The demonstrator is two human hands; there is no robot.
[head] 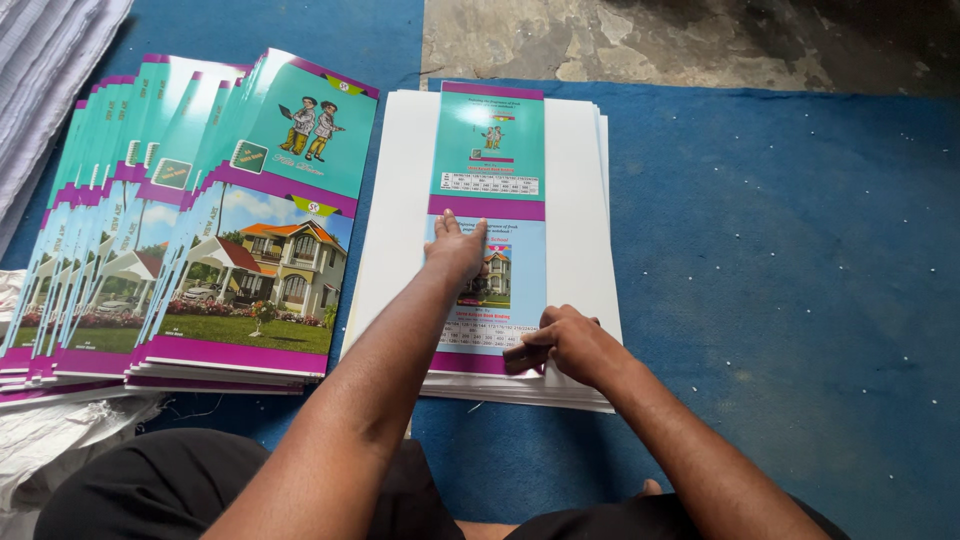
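Note:
A stack of white sheets (pixel 580 180) lies on the blue mat, and a narrow printed cover strip (pixel 490 150) in teal, purple and light blue rests along its middle. My left hand (pixel 455 250) presses flat on the strip's centre, fingers together and pointing away from me. My right hand (pixel 565 340) has its fingers curled and pinches the strip's near right edge, close to the stack's front edge.
A fanned pile of printed covers (pixel 240 270) with house and cartoon pictures lies to the left, touching the white stack. Blue mat (pixel 780 300) stretches to the right. Bare concrete floor (pixel 680 40) shows at the top. White woven sacks (pixel 40 80) lie far left.

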